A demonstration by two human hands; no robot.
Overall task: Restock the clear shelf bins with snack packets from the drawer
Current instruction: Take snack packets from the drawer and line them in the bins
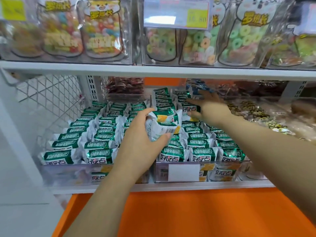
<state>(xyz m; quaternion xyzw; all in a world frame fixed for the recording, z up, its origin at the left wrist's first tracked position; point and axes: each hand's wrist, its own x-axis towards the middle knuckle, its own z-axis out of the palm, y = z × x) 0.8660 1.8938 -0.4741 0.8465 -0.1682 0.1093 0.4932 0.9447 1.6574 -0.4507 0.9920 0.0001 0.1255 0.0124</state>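
Gripping bundle of snack packets [162, 124] in left hand [142, 135], above middle of shelf [171, 186], over left edge of right bin [183, 171]. Pressing standing rows [162, 98] rearward with flat, straight-fingered right hand [211, 107]. Likely best: hold gap open, slot bundle upright, print frontward like neighbours, no toppling front rows.

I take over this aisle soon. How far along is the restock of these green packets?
Nearly done, it seems: the left bin and right bin both hold full rows of green packets. In hand: the left hand grips a bunch of them; the right hand rests on the right bin's back rows. Left: seating those; the part of the orange drawer in view shows none.
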